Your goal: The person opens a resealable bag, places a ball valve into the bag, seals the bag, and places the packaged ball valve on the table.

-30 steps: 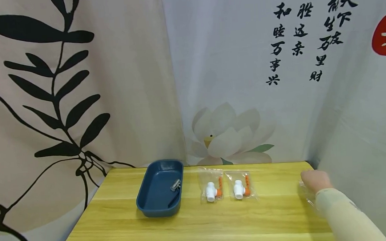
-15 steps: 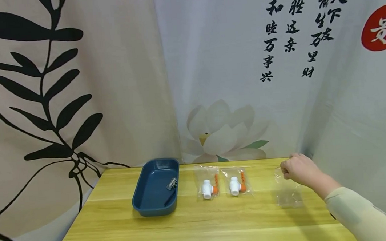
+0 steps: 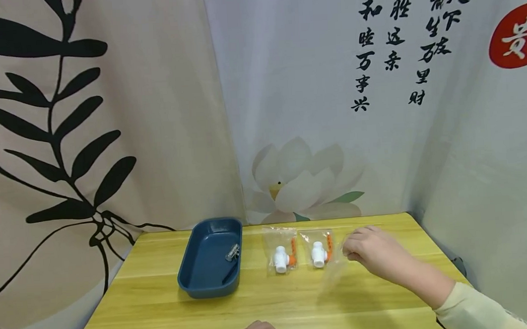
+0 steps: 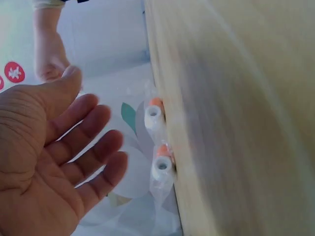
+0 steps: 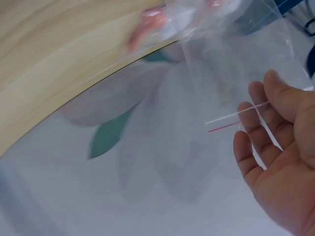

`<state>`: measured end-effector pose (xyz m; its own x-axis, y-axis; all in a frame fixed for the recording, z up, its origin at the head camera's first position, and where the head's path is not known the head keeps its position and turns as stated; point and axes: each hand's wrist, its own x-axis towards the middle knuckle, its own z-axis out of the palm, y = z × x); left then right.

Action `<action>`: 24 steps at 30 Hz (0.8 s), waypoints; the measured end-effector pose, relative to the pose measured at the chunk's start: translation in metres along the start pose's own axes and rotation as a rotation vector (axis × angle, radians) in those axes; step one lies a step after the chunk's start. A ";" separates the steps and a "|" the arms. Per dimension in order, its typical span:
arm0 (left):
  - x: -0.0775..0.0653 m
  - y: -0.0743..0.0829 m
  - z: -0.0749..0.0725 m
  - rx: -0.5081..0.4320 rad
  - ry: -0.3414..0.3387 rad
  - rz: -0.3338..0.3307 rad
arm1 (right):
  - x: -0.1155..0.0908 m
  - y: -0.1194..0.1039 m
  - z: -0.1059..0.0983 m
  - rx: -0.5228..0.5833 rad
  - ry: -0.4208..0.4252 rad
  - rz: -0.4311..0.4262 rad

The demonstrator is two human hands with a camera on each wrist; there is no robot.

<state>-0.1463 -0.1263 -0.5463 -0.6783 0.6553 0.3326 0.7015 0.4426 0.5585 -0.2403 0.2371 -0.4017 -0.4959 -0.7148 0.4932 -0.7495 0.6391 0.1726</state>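
My right hand (image 3: 375, 253) pinches a clear zip-lock bag (image 5: 221, 78) by its sealed edge, thumb against fingers. The bag looks flat, hangs down over the table and is hard to make out in the head view. Just left of that hand lies a bagged white plastic valve (image 3: 319, 254) with an orange handle. A second bagged valve (image 3: 281, 259) of the same kind lies beside it. My left hand (image 4: 59, 147) holds nothing, its fingers relaxed and apart, near the front of the table; only its back shows at the bottom of the head view.
A dark blue tray (image 3: 207, 254) stands left of the valves on the wooden table (image 3: 164, 316). Inside it are a small metal-and-clear piece (image 3: 233, 252) and a dark slim item (image 3: 229, 273). A printed curtain (image 3: 176, 114) hangs behind the table.
My right hand has come from the table's far right edge leftward to beside the valves, carrying the clear bag. My left hand has risen further into the head view.
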 end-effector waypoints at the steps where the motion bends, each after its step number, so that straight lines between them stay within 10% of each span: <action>1: 0.003 0.014 -0.010 -0.008 0.042 -0.035 | 0.004 -0.006 0.001 -0.001 0.013 -0.037; 11: 0.034 0.052 -0.044 0.429 0.324 0.092 | 0.027 -0.068 0.009 -0.075 0.040 -0.329; 24: 0.058 0.060 -0.070 0.728 0.103 0.432 | 0.026 -0.105 0.017 -0.124 0.032 -0.491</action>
<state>-0.1594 -0.1048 -0.4401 -0.3102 0.8137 0.4916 0.8452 0.4728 -0.2491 -0.1817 0.1470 -0.4215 -0.0830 -0.9314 0.3544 -0.8324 0.2603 0.4893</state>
